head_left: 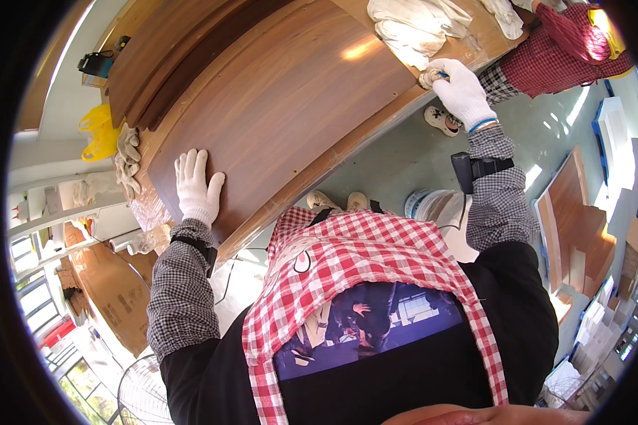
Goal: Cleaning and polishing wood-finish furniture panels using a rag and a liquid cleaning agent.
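I see the left hand spread flat on the brown panel lying across the bench, while the right hand pinches a small tool against the panel's front edge; by my judgement, most of that edge remains unworked.

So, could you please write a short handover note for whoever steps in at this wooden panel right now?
Left hand: gloved, open, pressed flat on the large brown wooden panel near its lower left end, steadying it.
Right hand: gloved, closed around a small tool or rag with a blue part, held against the panel's front edge.
Nearby: white cloths lie on the panel's far end; spare gloves sit at its left; a white bucket stands on the floor.
Done: cannot tell how much of the edge is treated.
Left: probably the remaining edge.
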Demonstrator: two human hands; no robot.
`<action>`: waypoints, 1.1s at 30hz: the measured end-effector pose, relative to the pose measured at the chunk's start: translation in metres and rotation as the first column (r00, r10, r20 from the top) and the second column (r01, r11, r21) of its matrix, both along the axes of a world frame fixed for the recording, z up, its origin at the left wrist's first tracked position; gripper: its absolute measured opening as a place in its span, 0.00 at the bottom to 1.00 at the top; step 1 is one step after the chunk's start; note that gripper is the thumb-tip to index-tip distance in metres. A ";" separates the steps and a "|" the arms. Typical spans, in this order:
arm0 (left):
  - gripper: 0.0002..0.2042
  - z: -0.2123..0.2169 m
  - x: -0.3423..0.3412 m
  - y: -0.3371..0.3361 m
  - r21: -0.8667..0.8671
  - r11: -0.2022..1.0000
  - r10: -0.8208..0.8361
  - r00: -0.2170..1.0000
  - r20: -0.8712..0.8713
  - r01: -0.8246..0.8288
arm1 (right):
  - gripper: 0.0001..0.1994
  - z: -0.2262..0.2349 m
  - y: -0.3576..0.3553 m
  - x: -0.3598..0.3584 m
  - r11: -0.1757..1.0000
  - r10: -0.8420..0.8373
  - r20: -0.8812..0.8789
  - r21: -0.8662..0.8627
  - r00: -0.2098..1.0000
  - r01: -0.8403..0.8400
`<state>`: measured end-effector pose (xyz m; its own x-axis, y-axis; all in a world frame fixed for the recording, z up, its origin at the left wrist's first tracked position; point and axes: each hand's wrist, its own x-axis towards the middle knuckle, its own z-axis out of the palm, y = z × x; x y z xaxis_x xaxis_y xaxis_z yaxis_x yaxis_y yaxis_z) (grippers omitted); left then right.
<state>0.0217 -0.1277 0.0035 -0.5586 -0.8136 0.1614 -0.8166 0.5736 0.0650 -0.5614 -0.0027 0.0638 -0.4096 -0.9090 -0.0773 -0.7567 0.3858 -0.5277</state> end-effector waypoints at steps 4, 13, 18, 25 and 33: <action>0.32 0.000 -0.001 0.000 -0.008 1.000 -0.011 1.000 -0.014 0.011 | 0.19 -0.002 0.005 -0.002 0.987 -0.106 0.017 -0.121 0.994 0.107; 0.32 -0.001 0.000 0.000 -0.017 1.000 -0.016 1.000 -0.021 0.015 | 0.14 -0.044 0.020 0.042 0.886 -0.074 0.076 -0.454 0.994 0.101; 0.32 0.000 0.000 -0.001 -0.026 0.999 -0.019 1.000 -0.011 0.018 | 0.13 -0.056 0.038 0.102 0.802 0.207 0.053 -0.582 0.977 -0.138; 0.31 0.001 -0.003 0.000 -0.038 0.999 -0.013 1.000 -0.015 0.012 | 0.16 -0.071 0.030 0.066 0.737 -0.203 0.357 -0.557 0.912 0.382; 0.30 0.001 -0.003 0.000 -0.042 0.999 -0.002 1.000 -0.007 0.002 | 0.15 -0.070 0.046 0.143 0.736 0.254 0.124 -0.668 0.959 -0.109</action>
